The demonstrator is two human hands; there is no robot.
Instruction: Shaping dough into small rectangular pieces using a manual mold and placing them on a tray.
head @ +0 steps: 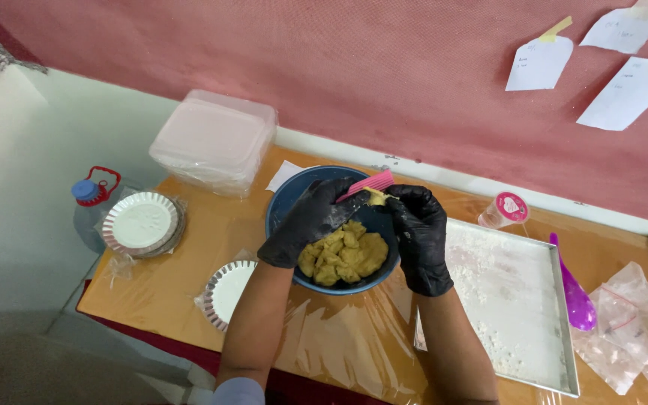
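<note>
A blue bowl [283, 201] holds lumps of yellow dough [345, 255] on the plastic-covered table. Both my hands wear black gloves and hover over the bowl. My left hand [310, 220] grips a pink scraper [373, 182] that sticks out toward the upper right. My right hand [420, 232] pinches a bit of yellow dough [376, 197] at the scraper's edge, fingers closed around it.
A floured metal tray [515, 300] lies right of the bowl, with a purple spoon [575, 296] and plastic bags [631, 330] beyond. Fluted foil pans [142, 222] and another [226, 292] sit left, by a stack of clear containers [215, 141]. A small cup [505, 210] stands behind the tray.
</note>
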